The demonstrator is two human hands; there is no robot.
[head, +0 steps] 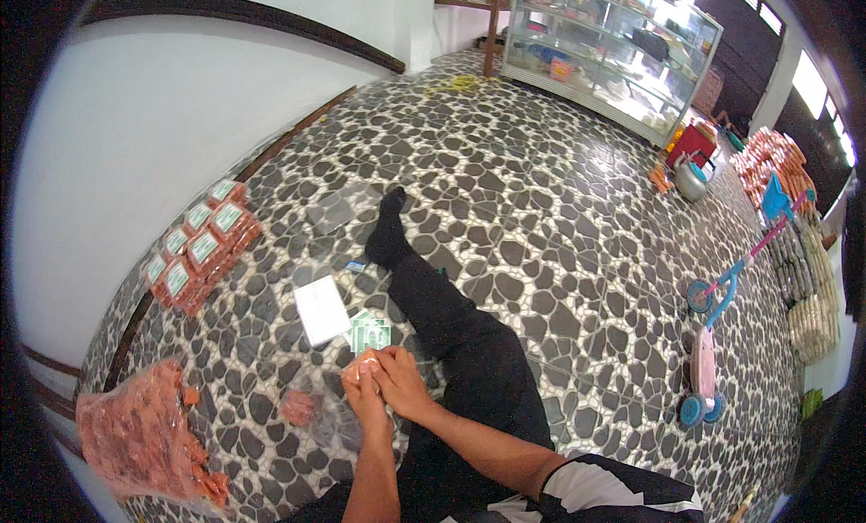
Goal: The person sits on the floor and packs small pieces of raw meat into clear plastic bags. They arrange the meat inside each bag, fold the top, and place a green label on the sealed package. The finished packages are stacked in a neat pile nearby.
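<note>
My left hand [369,398] and my right hand [400,384] meet in front of me, both closed around a small orange item in clear plastic [363,364]. Just beyond them lie green-and-white printed labels [372,333], beside a white rectangular pad or box [322,310]. To the left of my hands is a clear plastic bag [331,415] near a reddish-orange bundle [298,407]. A large clear bag of orange pieces [135,428] lies at the lower left, some pieces spilling out at its right side.
Labelled orange packs [203,247] are stacked by the wall. My outstretched leg [440,306] lies right of the labels. A clear plastic sheet [344,208] lies near my foot. Farther right are a child's scooter [703,364], a kettle [691,180], bagged goods [812,320] and a glass display cabinet [609,56].
</note>
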